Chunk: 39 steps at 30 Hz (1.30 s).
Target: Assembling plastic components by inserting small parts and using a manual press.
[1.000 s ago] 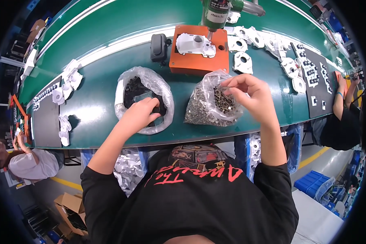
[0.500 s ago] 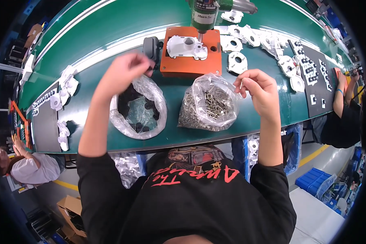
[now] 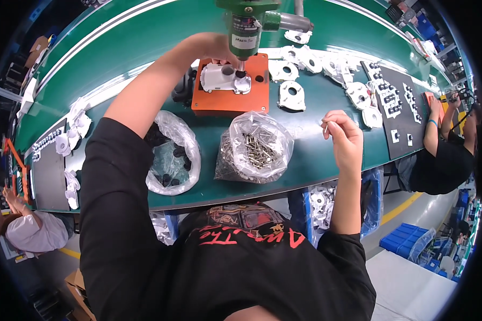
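Note:
My left hand (image 3: 218,49) reaches over the orange fixture block (image 3: 229,106), its fingers partly hidden behind the green power driver (image 3: 246,35). It is at the far side of a white housing (image 3: 214,79) lying on the block. A black round cap (image 3: 241,74) sits on the housing's right end, under the driver's metal tip. My right hand (image 3: 345,134) is raised over the table at the right, thumb and fingertips pinched on a small shiny screw (image 3: 325,128). Between my arms stands an open clear bag of metal screws (image 3: 257,152).
Left of the screws is an open plastic bag (image 3: 193,171) with black caps inside. White housings (image 3: 292,96) lie right of the block. Dark mats with small parts (image 3: 396,107) flank both sides. Blue bins (image 3: 372,203) stand below the table edge. Other people (image 3: 447,136) sit at both ends.
My left hand has moved from above the cap bag up to the orange block. A black cap now shows on the housing. My right hand stays pinched; the view has shifted.

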Available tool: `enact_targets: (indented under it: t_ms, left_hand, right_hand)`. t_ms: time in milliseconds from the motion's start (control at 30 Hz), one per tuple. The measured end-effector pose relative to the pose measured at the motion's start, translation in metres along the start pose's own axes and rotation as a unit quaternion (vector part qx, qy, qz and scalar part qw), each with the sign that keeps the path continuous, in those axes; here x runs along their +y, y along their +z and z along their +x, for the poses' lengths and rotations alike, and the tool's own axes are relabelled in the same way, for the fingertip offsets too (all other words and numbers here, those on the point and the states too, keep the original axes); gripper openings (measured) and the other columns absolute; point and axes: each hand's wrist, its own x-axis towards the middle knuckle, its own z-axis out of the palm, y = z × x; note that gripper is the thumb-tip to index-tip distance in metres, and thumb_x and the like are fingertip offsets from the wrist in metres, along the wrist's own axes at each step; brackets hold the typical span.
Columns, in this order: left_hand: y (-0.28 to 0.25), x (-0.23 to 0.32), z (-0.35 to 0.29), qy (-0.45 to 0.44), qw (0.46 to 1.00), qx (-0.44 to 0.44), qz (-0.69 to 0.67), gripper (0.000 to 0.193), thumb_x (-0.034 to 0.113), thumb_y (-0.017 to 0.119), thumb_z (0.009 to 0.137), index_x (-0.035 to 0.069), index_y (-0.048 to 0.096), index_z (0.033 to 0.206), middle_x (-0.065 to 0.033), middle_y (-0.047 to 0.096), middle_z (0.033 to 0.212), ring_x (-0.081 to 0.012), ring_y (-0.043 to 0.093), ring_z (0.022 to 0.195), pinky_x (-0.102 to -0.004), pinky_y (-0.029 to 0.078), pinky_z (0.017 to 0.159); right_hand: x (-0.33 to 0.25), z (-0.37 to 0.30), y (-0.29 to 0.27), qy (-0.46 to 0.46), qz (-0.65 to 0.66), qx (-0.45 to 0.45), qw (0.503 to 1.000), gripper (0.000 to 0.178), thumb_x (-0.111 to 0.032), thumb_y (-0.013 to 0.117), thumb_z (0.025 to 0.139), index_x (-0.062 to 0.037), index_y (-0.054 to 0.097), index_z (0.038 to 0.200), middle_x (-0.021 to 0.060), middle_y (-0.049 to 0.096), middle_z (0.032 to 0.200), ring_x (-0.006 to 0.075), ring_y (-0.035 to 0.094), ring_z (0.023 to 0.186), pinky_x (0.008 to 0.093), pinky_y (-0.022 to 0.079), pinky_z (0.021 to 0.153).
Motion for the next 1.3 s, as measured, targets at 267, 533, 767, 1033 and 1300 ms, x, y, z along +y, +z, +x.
enact_targets:
  t_ms: [267,533,767,1033,1300]
  left_hand:
    - [0.000,0.002,0.005,0.053,0.998,-0.045,0.007,0.021,0.026,0.074,0.071,0.013,0.069,0.087,-0.0005,0.062,0.073,-0.0120,0.051,0.062,-0.0292,0.044,0.052]
    - [0.034,0.008,-0.062,0.046,0.942,0.333,-0.003,0.018,0.018,0.051,0.088,0.005,0.056,0.100,-0.0100,0.062,0.087,-0.0216,0.061,0.078,-0.0324,0.047,0.070]
    - [0.114,0.001,-0.099,0.155,0.880,0.433,0.122,0.045,0.034,0.062,0.080,0.002,0.050,0.109,-0.0187,0.053,0.111,-0.0356,0.051,0.105,-0.0420,0.041,0.089]
    - [0.123,-0.001,-0.097,0.127,0.873,0.438,0.174,0.051,0.041,0.068,0.074,0.001,0.051,0.102,-0.0149,0.050,0.115,-0.0328,0.048,0.107,-0.0408,0.040,0.094]
    - [0.122,-0.002,-0.098,0.126,0.871,0.445,0.168,0.050,0.041,0.069,0.072,0.001,0.054,0.099,-0.0137,0.051,0.112,-0.0315,0.049,0.106,-0.0401,0.041,0.092]
  right_hand:
    - [0.005,0.009,0.011,0.007,0.004,-0.006,1.000,0.009,0.001,0.052,0.086,0.0041,0.059,0.089,0.0091,0.055,0.092,0.0124,0.050,0.075,0.0231,0.041,0.063]
    - [0.026,0.065,0.068,0.008,-0.114,0.018,0.993,0.012,-0.008,0.058,0.086,0.0031,0.061,0.090,0.0030,0.061,0.083,0.0085,0.053,0.069,0.0218,0.041,0.061]
    - [0.065,0.126,0.100,-0.106,-0.241,-0.072,0.962,0.017,-0.010,0.059,0.083,0.0040,0.063,0.091,0.0101,0.066,0.084,0.0141,0.061,0.073,0.0258,0.047,0.068]
    - [0.072,0.131,0.109,-0.216,-0.353,-0.079,0.907,0.017,-0.007,0.061,0.076,0.0044,0.061,0.088,0.0159,0.062,0.086,0.0283,0.061,0.079,0.0325,0.048,0.073]
    - [0.063,0.129,0.115,-0.207,-0.372,-0.074,0.902,0.017,-0.009,0.064,0.075,0.0047,0.060,0.085,0.0160,0.060,0.084,0.0296,0.060,0.077,0.0339,0.048,0.070]
